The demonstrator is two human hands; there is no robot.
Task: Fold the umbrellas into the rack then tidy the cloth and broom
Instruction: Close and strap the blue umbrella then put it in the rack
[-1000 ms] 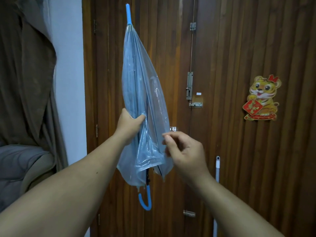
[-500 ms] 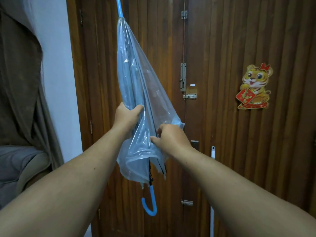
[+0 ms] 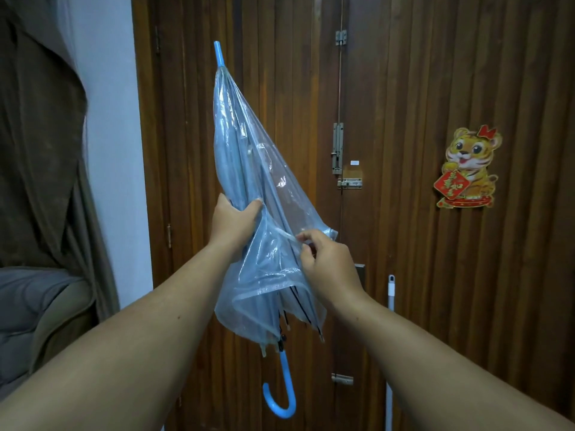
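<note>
A collapsed transparent umbrella (image 3: 245, 157) with a blue tip and a blue hooked handle (image 3: 281, 396) is held upright in front of me, tip up and leaning left. My left hand (image 3: 231, 220) is clenched around the gathered canopy at mid-height. My right hand (image 3: 326, 262) pinches a thin clear strap of the canopy lower down on the right side. The loose plastic flares out to the right between both hands. A white broom handle (image 3: 390, 293) leans on the door to the right, its lower part hidden by my right arm.
A dark wooden double door (image 3: 404, 88) with latches fills the background, with a tiger sticker (image 3: 468, 168) on its right leaf. A brown curtain (image 3: 40, 144) hangs at left over a grey cushioned seat (image 3: 28, 306), beside a white wall strip.
My right hand went from beside the canopy onto it and now pinches the thin strap. The view dropped, so the umbrella sits lower in frame; the left hand's grip is unchanged.
</note>
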